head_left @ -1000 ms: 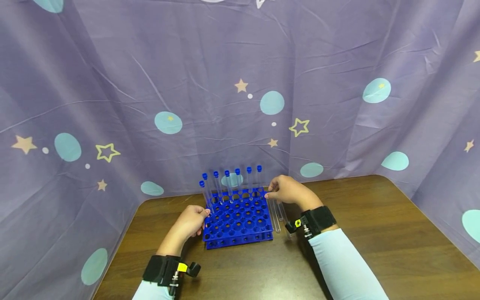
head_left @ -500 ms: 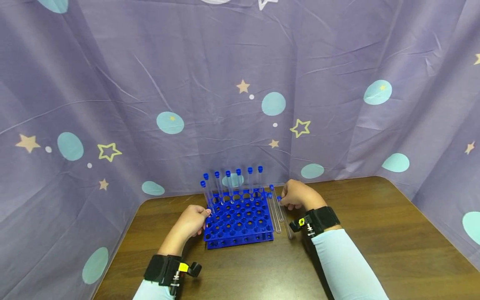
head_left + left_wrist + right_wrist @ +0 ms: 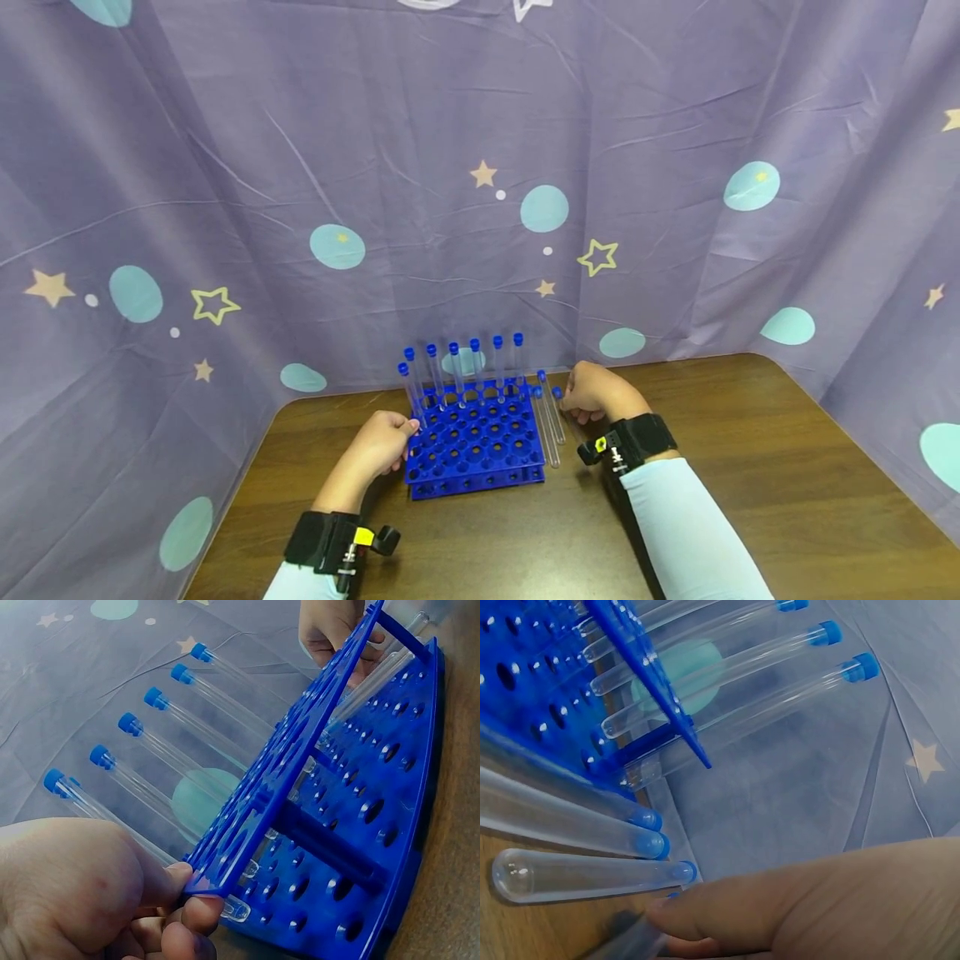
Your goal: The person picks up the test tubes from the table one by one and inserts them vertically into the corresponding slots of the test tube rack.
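My left hand (image 3: 382, 442) pinches the left edge of a blue test tube rack (image 3: 480, 446), thumb on top and fingers beneath, as the left wrist view shows. Several clear test tubes with blue caps stand in the rack, mostly along its back row, such as one tube (image 3: 780, 705) in the right wrist view. To the right of the rack, my right hand (image 3: 600, 392) is low over the table and pinches a blurred test tube (image 3: 634, 941) near its blue cap. Three loose capped tubes lie between that hand and the rack, the nearest tube (image 3: 592, 875) beside my thumb.
The brown wooden table (image 3: 750, 467) extends to both sides and in front of the rack. A purple curtain (image 3: 660, 167) with stars and ovals hangs right behind the rack and along the sides.
My right hand has moved right, from the rack's back right corner to the loose tubes, and now pinches one. The left hand stays on the rack's edge.
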Motion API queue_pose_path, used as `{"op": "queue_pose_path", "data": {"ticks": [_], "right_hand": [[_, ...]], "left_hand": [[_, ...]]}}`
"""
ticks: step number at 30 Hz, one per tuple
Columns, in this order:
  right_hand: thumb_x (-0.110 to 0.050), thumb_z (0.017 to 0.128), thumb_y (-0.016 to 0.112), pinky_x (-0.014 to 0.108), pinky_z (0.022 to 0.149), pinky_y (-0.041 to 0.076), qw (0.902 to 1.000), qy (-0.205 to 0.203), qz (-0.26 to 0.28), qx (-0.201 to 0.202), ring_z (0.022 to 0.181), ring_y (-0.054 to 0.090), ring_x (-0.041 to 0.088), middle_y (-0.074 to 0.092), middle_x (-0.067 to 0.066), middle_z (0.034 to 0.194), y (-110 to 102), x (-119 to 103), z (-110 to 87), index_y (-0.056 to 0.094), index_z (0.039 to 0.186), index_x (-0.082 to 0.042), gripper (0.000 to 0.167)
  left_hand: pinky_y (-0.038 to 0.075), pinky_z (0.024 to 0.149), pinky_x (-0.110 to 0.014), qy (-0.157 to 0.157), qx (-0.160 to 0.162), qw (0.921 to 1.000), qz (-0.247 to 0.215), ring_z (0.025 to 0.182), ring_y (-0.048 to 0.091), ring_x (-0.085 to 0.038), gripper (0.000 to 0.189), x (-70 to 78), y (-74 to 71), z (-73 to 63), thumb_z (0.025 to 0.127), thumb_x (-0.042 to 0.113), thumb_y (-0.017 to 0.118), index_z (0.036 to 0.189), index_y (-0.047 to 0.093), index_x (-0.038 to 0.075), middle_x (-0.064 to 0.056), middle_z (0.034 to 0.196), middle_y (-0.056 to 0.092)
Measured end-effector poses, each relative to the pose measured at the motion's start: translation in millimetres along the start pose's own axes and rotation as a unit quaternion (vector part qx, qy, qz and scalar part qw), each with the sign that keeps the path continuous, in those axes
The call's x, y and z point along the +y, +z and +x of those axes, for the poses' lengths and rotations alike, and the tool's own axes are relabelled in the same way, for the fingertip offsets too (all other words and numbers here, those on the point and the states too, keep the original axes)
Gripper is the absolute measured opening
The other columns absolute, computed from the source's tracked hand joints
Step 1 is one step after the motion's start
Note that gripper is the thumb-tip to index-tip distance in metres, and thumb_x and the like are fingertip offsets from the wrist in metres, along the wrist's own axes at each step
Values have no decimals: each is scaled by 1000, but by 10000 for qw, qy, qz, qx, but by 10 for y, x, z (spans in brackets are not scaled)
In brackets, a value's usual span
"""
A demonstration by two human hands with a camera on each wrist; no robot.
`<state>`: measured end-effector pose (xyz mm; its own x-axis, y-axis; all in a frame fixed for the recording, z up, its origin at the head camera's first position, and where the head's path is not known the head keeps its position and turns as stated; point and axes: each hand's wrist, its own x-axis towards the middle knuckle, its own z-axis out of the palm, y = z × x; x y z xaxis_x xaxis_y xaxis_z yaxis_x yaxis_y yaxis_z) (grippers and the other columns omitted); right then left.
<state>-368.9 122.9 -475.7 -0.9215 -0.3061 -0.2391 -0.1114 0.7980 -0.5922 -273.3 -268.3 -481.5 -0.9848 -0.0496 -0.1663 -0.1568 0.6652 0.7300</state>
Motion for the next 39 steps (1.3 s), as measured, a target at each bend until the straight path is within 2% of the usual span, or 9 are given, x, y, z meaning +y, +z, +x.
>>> {"op": "queue_pose_path", "data": {"ticks": [7, 19, 24, 31, 39], "right_hand": [[-18, 102, 82, 37, 61, 66, 9997, 130, -155, 104, 65, 78, 22, 77, 10, 75, -2, 11, 30, 77, 80, -6, 25], [-16, 98, 84, 35, 54, 61, 9989, 141, -340, 295, 55, 70, 23, 73, 11, 64, 56, 66, 47, 73, 69, -8, 31], [-15, 96, 85, 39, 58, 65, 9988, 75, -287, 378, 58, 72, 25, 73, 11, 65, 64, 65, 34, 74, 72, -9, 28], [-20, 95, 90, 35, 56, 62, 9982, 152, -401, 415, 57, 72, 24, 73, 10, 64, 70, 70, 35, 76, 73, -10, 29], [-20, 95, 92, 34, 59, 64, 9987, 192, -226, 418, 61, 72, 21, 73, 7, 68, 97, 103, 69, 74, 77, -12, 27]], "left_hand": [[38, 42, -26, 55, 26, 10000, -4, 43, 47, -14, 43, -5, 4, -4, 119, 24, 57, 84, 73, 4, -1, 57, 57], [38, 42, -26, 61, -8, 10000, -35, 44, 48, -15, 44, -21, 16, -8, 119, 24, 58, 82, 72, 4, -1, 57, 57], [38, 42, -26, 85, 11, 10000, 11, 44, 48, -15, 45, -26, 8, -2, 118, 24, 59, 79, 71, 5, -2, 57, 57], [38, 42, -27, 80, 27, 10000, 48, 43, 47, -15, 46, -16, 5, -6, 118, 24, 58, 78, 70, 5, -4, 57, 57], [38, 42, -26, 76, 45, 9999, 112, 43, 47, -15, 48, 5, 4, -19, 118, 24, 58, 75, 68, 5, -2, 54, 55]]}}
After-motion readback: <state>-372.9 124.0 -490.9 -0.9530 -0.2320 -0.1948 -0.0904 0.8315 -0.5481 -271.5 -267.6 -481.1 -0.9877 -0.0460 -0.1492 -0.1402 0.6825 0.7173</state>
